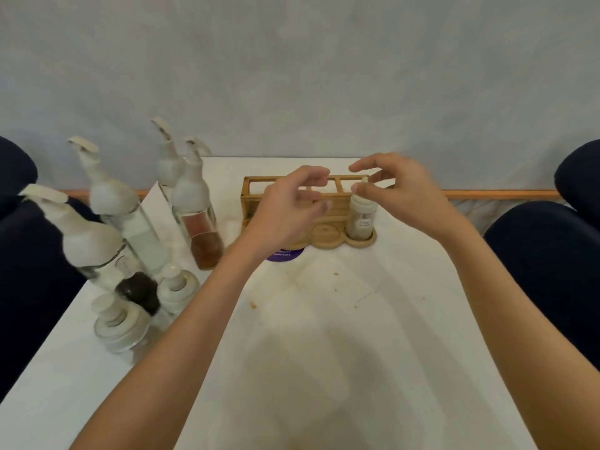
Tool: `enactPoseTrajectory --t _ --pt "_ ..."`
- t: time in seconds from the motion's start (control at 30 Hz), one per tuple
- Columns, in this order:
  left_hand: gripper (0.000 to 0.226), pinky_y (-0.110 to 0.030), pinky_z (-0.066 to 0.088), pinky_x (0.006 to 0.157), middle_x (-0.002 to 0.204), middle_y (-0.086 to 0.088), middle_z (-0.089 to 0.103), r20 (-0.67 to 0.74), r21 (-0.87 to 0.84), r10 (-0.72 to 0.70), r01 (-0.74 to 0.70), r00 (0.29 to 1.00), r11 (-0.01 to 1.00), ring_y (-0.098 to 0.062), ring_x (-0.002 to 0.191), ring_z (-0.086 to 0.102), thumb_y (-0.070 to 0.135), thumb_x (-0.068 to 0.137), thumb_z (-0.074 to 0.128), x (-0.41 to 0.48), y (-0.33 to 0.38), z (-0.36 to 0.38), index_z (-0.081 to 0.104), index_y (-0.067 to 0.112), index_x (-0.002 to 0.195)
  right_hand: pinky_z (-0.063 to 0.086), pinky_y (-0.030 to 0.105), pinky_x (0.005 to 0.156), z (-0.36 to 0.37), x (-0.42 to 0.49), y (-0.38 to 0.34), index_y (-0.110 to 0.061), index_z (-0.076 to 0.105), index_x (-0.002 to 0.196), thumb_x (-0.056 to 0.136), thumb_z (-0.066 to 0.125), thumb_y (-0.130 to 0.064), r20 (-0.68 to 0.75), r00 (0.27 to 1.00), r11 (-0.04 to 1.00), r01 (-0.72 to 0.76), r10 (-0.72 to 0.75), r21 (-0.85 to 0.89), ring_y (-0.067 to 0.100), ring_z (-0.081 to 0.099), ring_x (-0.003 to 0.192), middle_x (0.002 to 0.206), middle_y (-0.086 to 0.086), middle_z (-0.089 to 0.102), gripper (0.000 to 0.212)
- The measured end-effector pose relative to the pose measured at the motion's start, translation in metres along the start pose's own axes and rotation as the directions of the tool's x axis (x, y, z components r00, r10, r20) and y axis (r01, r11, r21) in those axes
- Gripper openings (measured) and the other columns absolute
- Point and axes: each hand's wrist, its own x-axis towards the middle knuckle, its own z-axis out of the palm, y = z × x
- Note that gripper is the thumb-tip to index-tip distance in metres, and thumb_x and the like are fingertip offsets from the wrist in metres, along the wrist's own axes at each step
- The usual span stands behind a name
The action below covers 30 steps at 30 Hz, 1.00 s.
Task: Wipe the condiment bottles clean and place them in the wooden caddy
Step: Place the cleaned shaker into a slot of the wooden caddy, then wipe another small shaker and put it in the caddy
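A: What takes up most of the frame?
B: A white counter point(324, 352), running from the bottom to the centre. Tall spouted bottles point(136, 222) stand at its left edge, with small jars point(120, 323) below them.
A: And the caddy point(328, 237)?
B: It's in the centre, at the counter's far end. One shaker point(360, 222) stands in its right front ring.
A: Hands?
B: The left hand point(285, 216) hovers over the caddy's left half, fingers loosely curled, holding nothing. The right hand point(399, 190) pinches the shaker's cap between thumb and fingertips. A purple label point(285, 254) peeks out beneath the left hand.
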Motion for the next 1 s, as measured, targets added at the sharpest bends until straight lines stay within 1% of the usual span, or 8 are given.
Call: enactPoseTrajectory --t 0.1,0.23,0.37,0.43,0.6,0.7,0.83,1.0 --pt "0.042 -0.025 0.054 0.091 0.115 0.013 0.066 -0.001 -0.021 0.044 -0.044 0.999 0.999 0.001 0.098 0.067 0.012 0.086 0.072 -0.038 0.012 -0.033 0.061 0.025 0.124 0.051 0.026 0.085 0.025 -0.022 -0.027 -0.027 0.068 0.109 0.086 0.069 -0.029 0.006 1.0 1.0 -0.018 0.017 0.018 0.012 0.062 0.097 0.116 -0.007 0.063 0.024" --pt "0.041 -0.017 0.053 0.085 0.114 0.014 0.067 0.003 -0.08 0.034 -0.033 0.999 0.996 0.0 0.101 0.065 0.011 0.086 0.073 -0.092 0.01 -0.076 0.063 0.022 0.125 0.045 0.004 0.068 0.069 -0.049 -0.06 -0.019 0.069 0.108 0.087 0.068 -0.015 0.035 0.998 0.998 -0.048 0.046 0.051 -0.001 0.061 0.087 0.105 -0.004 0.067 0.021" --pt "0.038 -0.027 0.055 0.089 0.111 0.012 0.07 -0.016 -0.134 -0.022 0.02 1.0 0.991 -0.003 0.104 0.065 0.011 0.088 0.072 -0.148 -0.011 -0.102 0.064 0.024 0.123 0.05 0.017 0.075 0.115 -0.074 -0.084 -0.025 0.069 0.107 0.087 0.068 -0.022 0.101 0.991 0.992 -0.097 0.089 0.077 0.003 0.064 0.089 0.106 -0.008 0.068 0.02" --pt "0.036 -0.03 0.056 0.089 0.108 0.012 0.071 -0.091 -0.154 -0.052 0.038 0.995 0.987 -0.005 0.105 0.066 0.009 0.088 0.071 -0.175 -0.026 -0.112 0.065 0.026 0.12 0.051 0.022 0.08 0.138 -0.084 -0.092 -0.026 0.07 0.107 0.086 0.069 -0.025 0.136 0.984 0.987 -0.128 0.113 0.103 0.003 0.065 0.089 0.108 -0.011 0.067 0.02" --pt "0.034 -0.024 0.053 0.083 0.103 0.012 0.07 -0.369 -0.084 -0.076 0.048 0.926 0.995 -0.007 0.101 0.066 0.009 0.09 0.068 -0.219 -0.07 -0.147 0.064 0.024 0.119 0.047 0.009 0.07 0.193 -0.111 -0.119 -0.027 0.07 0.106 0.088 0.066 -0.027 0.248 0.956 0.972 -0.195 0.159 0.128 -0.001 0.064 0.091 0.104 -0.018 0.067 0.018" --pt "0.034 -0.016 0.051 0.079 0.104 0.01 0.069 -0.437 -0.069 -0.123 0.104 0.891 0.992 -0.005 0.097 0.065 0.01 0.09 0.067 -0.234 -0.095 -0.164 0.061 0.023 0.121 0.047 0.01 0.071 0.217 -0.119 -0.134 -0.022 0.069 0.108 0.089 0.065 -0.021 0.294 0.944 0.968 -0.2 0.148 0.154 0.003 0.064 0.091 0.105 -0.01 0.069 0.019" --pt "0.049 -0.022 0.052 0.085 0.121 0.01 0.062 -0.424 -0.057 -0.248 0.248 0.871 0.967 -0.005 0.104 0.061 0.016 0.087 0.072 -0.244 -0.128 -0.172 0.053 0.023 0.132 0.049 0.014 0.074 0.244 -0.125 -0.148 -0.021 0.066 0.115 0.089 0.065 -0.019 0.357 0.921 0.964 -0.222 0.158 0.145 0.011 0.064 0.092 0.108 -0.003 0.068 0.026" --pt "0.068 -0.029 0.046 0.094 0.138 0.004 0.051 -0.281 -0.07 -0.39 0.386 0.877 0.92 -0.013 0.118 0.053 0.026 0.079 0.081 -0.243 -0.16 -0.166 0.045 0.023 0.137 0.049 0.014 0.067 0.269 -0.128 -0.157 -0.025 0.049 0.136 0.089 0.063 -0.017 0.415 0.887 0.957 -0.271 0.204 0.107 0.015 0.062 0.094 0.115 0.002 0.061 0.049"
